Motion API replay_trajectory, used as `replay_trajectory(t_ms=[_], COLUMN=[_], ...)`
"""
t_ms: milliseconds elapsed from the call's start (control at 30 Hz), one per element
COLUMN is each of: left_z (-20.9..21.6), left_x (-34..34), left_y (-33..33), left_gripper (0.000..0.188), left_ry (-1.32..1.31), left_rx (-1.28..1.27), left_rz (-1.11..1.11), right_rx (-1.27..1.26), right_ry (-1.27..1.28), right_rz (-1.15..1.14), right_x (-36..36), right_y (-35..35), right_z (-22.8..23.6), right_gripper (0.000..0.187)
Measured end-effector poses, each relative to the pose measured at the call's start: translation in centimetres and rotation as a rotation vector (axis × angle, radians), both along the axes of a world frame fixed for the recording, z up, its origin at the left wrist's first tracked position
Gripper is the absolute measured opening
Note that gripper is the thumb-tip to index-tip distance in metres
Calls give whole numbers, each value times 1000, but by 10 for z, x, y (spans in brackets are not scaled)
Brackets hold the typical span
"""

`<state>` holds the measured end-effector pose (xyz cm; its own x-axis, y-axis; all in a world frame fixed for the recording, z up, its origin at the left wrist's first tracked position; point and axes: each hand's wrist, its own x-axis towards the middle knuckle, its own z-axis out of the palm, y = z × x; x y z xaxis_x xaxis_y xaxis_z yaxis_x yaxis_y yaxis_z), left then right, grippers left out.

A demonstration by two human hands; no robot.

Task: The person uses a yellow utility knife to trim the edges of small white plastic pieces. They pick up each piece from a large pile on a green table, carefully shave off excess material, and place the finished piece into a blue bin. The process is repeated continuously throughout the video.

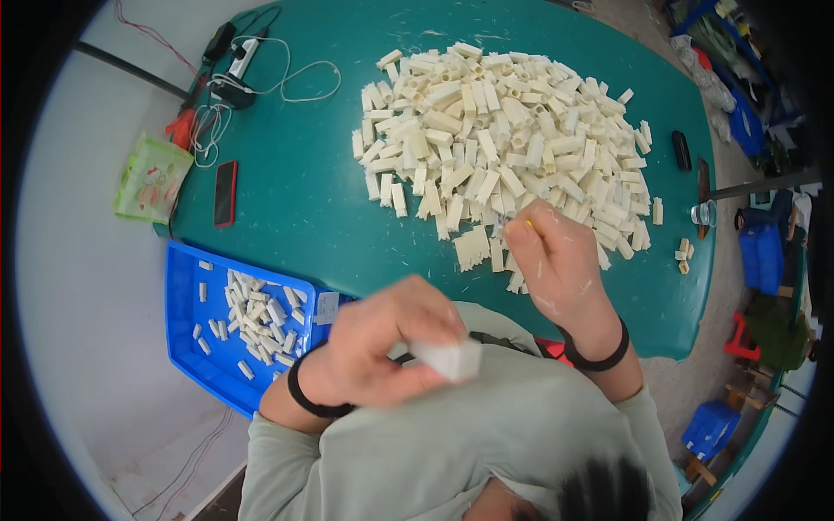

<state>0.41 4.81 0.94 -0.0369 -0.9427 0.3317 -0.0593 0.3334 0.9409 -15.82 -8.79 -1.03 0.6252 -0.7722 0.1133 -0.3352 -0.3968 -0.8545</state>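
My left hand point(382, 343) is closed around a white rectangular plastic piece point(453, 359), held in front of my chest and slightly smeared by motion. My right hand point(560, 260) is a closed fist at the near edge of a big heap of cream-white plastic pieces point(504, 130). A small bit of yellow shows by its thumb, and something thin and greyish sticks out beside it; what the fist grips is mostly hidden. Many heap pieces are short square tubes, some with round holes in their ends. Both wrists wear dark bands.
A blue tray point(176, 304) with white pieces stands lower left, beside the green table point(304, 182). On the table lie a red-edged phone point(225, 193), a power strip point(247, 59) with cables and a black case point(681, 151). A green patterned bag point(149, 181) hangs at the left.
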Motion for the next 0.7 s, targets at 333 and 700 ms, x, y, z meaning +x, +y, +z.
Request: replay_trajectory(t_ms=[333, 700], left_z=[-15, -14], left_x=[5, 12], left_y=[1, 5], left_gripper=[43, 38], left_ry=[169, 181], left_rx=[198, 403], left_rz=[103, -18], right_rx=[353, 254], right_ry=[-232, -205], right_rz=[332, 484], right_x=[-5, 2], right_y=[15, 12], right_z=[25, 15], right_gripper=[14, 19])
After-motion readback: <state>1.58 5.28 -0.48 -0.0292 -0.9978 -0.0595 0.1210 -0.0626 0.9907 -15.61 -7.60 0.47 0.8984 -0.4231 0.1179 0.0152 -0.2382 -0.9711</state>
